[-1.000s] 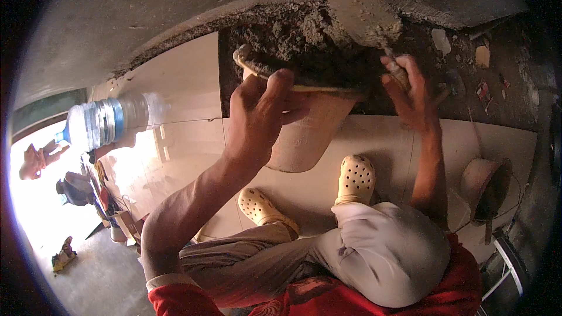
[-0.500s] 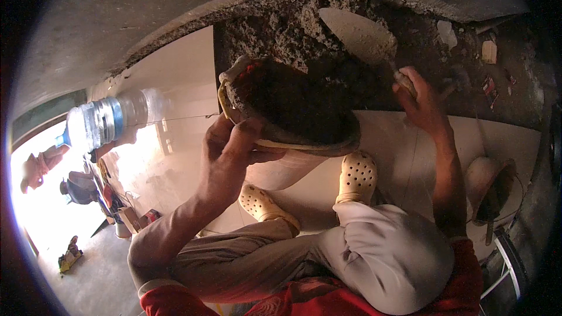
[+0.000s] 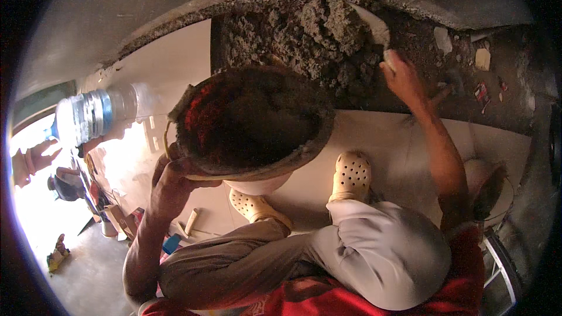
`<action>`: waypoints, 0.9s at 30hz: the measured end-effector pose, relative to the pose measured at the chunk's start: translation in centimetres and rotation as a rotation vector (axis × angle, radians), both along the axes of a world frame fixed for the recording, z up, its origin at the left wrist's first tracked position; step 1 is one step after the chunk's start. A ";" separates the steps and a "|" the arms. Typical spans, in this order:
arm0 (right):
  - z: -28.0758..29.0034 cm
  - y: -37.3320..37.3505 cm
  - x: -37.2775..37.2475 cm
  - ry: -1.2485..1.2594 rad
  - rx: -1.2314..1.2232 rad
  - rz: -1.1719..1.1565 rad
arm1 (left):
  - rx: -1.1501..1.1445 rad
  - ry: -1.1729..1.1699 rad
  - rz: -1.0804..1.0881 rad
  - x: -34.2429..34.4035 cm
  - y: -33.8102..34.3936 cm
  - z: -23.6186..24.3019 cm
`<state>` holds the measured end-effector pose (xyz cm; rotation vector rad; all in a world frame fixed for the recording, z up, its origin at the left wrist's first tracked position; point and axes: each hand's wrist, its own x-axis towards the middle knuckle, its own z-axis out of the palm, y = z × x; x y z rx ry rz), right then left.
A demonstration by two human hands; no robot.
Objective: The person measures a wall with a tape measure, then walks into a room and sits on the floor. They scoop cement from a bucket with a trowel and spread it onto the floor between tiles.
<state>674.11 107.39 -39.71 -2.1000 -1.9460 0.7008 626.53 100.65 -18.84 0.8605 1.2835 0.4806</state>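
Observation:
My left hand (image 3: 168, 171) grips the near left edge of a mortar-caked bucket (image 3: 257, 171), whose wide mouth faces up toward me. The inside is dark, with a reddish patch on its left wall; how much it contains is too dark to tell. At the right, my right hand (image 3: 405, 81) is closed round the handle of a trowel (image 3: 374, 26). Its blade, seen nearly edge-on, is beside a lumpy grey heap of wet mortar (image 3: 333, 26) spread over the dark ground beyond the bucket.
Pale floor tiles (image 3: 386, 134) border the mortar bed, and a curved wall rises behind it. At left are a large clear water bottle (image 3: 88, 118) and what looks like another person's hand (image 3: 36, 161). Another bucket (image 3: 489, 190) and a metal frame (image 3: 506, 272) stand at right.
The bucket has moved left and nearer to me, its mouth turned more toward me. The trowel blade has tilted from flat to nearly edge-on, and more mortar shows on the ground.

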 end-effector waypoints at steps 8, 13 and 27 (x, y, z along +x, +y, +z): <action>0.7 -1.0 -6.8 0.029 0.034 0.101 | 0.033 -0.049 0.087 -7.1 -5.8 -2.0; 2.2 -0.7 -7.3 -0.130 0.039 0.228 | -0.041 -0.123 0.095 -9.6 -8.3 -3.0; 4.3 -4.1 -0.7 0.066 0.201 0.026 | -0.057 -0.302 0.380 -9.5 -11.2 -4.1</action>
